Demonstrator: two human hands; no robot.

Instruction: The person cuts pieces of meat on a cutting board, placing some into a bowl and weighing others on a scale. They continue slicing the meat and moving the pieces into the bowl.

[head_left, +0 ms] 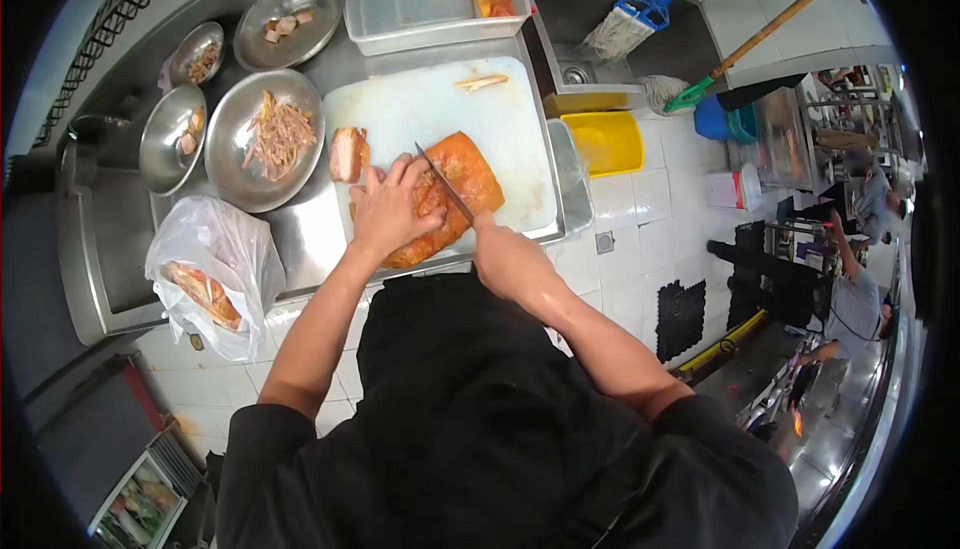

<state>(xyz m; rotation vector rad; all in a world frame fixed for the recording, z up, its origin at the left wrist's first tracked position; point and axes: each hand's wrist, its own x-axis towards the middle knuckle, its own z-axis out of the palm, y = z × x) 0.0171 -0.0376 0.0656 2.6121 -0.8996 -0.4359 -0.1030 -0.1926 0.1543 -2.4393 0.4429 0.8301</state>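
Note:
A large orange-brown slab of meat (pixel 465 164) lies on the white cutting board (pixel 380 109). My right hand (pixel 510 254) is closed round the handle of a knife (pixel 440 181), whose blade crosses the slab. My left hand (pixel 390 204) presses on the slab's left part with its fingers spread, close to the blade. Left of that hand a smaller cut piece of meat (pixel 349 154) sits at the board's edge. A thin strip (pixel 482 82) lies near the board's far edge.
Metal bowls with cut meat, one with shreds (pixel 225 139), stand at the left, beside a plastic bag (pixel 255 249). A white tub (pixel 400 41) holding meat is behind the board. A sink (pixel 555 34), mops and a yellow bin (pixel 610 144) are right. Other people work far right.

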